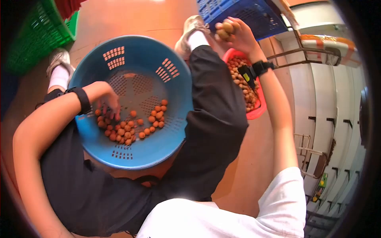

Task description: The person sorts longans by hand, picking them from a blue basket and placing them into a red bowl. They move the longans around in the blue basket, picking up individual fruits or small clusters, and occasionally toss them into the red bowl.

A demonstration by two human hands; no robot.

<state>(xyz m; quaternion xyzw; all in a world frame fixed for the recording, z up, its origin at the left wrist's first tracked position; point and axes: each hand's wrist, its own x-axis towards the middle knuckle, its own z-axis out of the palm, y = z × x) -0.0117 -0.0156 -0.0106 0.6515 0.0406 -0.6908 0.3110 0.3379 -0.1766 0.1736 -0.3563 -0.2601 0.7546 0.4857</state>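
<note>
A wide blue plastic basket [137, 162] with slotted walls stands between my legs. Small round orange-brown fruits, which resemble longans [126, 131], lie loose on its bottom, mostly along the near side. My left hand [107, 101] reaches inside over the left end of them. Its fingers point down and stand apart, the tips close to the fruits; no held fruit shows. Out to the right, my right hand [238, 33] is raised, with its fingers curled around a few round brownish fruits [225, 31]. Below that hand sits a red basin [260, 113] filled with similar round brown fruits [248, 95].
A blue crate [246, 18] stands just beyond my right hand. Green crates [39, 33] are at the far left. My shoes [192, 33] flank the basket on the tiled floor. A metal-framed rack [305, 55] and white shelving [309, 99] rise at the right.
</note>
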